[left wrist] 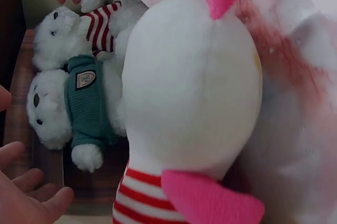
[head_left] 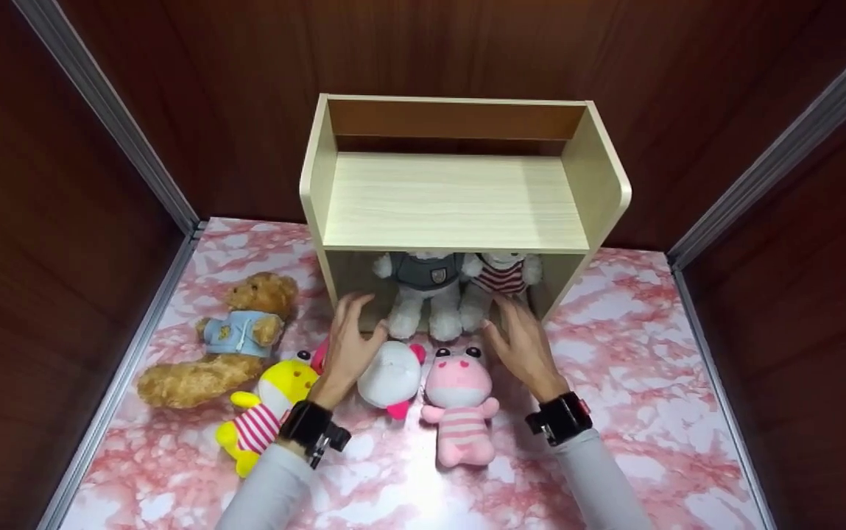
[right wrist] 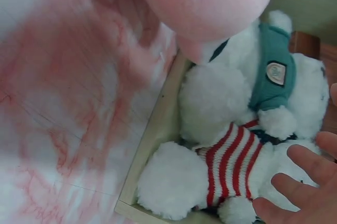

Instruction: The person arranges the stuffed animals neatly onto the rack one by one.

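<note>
Two white plush bears sit side by side in the lower compartment of a pale wooden shelf (head_left: 459, 202). One wears a grey-green sweater (left wrist: 87, 100); the other has a red-and-white striped top (right wrist: 229, 163). My left hand (head_left: 353, 346) is at the compartment's left side, fingers spread, apart from the sweater bear (head_left: 426, 294). On the other side my right hand (head_left: 526, 346) reaches in front of the striped bear (head_left: 502, 276), fingers extended; whether they touch it I cannot tell. Between my wrists lie a white-headed plush toy (head_left: 389, 375) and a pink striped plush toy (head_left: 459, 412).
A brown teddy bear (head_left: 235, 335) in a light blue hoodie lies at the left. Beside my left wrist is a yellow plush toy (head_left: 264, 416) with a pink-striped body. Dark wood-look panels stand behind and on both sides of the pink marbled surface (head_left: 636, 368).
</note>
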`<state>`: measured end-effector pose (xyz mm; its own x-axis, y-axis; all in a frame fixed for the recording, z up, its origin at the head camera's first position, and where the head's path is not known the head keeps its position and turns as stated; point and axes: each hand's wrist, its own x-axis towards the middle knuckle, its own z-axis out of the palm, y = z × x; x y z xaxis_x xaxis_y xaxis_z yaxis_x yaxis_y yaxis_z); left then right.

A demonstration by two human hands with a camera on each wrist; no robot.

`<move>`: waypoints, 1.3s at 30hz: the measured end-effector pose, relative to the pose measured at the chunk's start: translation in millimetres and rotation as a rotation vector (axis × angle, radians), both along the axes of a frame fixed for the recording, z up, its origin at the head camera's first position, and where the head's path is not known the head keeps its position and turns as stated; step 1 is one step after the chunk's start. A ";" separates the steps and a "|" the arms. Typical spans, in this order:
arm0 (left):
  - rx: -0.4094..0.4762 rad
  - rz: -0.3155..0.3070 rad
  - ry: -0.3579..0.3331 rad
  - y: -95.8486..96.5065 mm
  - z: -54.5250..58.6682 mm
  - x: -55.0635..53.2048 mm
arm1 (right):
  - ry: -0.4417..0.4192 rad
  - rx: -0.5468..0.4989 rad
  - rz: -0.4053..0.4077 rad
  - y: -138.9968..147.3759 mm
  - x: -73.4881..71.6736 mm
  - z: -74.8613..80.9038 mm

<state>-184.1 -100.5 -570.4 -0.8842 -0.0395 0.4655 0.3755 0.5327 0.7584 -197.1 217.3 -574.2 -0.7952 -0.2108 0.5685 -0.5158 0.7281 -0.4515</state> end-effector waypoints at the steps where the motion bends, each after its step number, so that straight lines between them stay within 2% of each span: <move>1: 0.007 0.005 0.008 -3.1 0.3 3.2 | 0.010 -0.007 0.005 0.9 1.4 0.9; 5: 0.026 0.045 0.101 -17.6 4.0 13.0 | 0.037 -0.035 0.026 5.7 5.1 3.9; 8: 0.022 0.089 0.196 -31.5 10.9 14.8 | 0.048 -0.043 0.021 8.8 7.0 5.3; 10: 0.024 0.125 0.232 -42.1 15.8 14.1 | 0.057 -0.047 0.013 10.4 8.1 6.6; 13: 0.024 0.175 0.257 -58.9 20.2 10.8 | 0.080 -0.051 0.009 12.7 9.1 7.3; 16: -0.014 0.220 0.246 -76.1 21.1 7.0 | 0.085 -0.060 0.010 14.9 10.5 8.2; 22: -0.209 0.297 0.177 -107.8 16.2 5.9 | 0.055 -0.056 -0.015 19.5 14.4 8.9; 25: -0.281 0.292 0.124 -121.7 11.9 7.6 | 0.042 -0.049 -0.026 21.4 15.6 8.3; 27: -0.317 0.271 0.060 -130.3 10.6 9.1 | 0.044 -0.047 -0.033 22.9 16.2 7.5; 31: -0.381 0.240 -0.121 -146.2 9.1 10.1 | 0.057 -0.046 -0.045 25.9 17.1 5.9; 35: -0.407 0.224 -0.288 -160.5 4.2 7.7 | 0.064 -0.056 -0.057 28.9 18.1 4.2; 39: -0.438 0.237 -0.364 -173.5 -7.5 8.3 | 0.061 -0.075 -0.057 30.8 19.0 2.9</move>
<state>-175.8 -274.0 -577.9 -0.9799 -0.1279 0.1534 -0.0329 0.8608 0.5079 -178.1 248.1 -571.3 -0.7684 -0.1214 0.6284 -0.5025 0.7224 -0.4750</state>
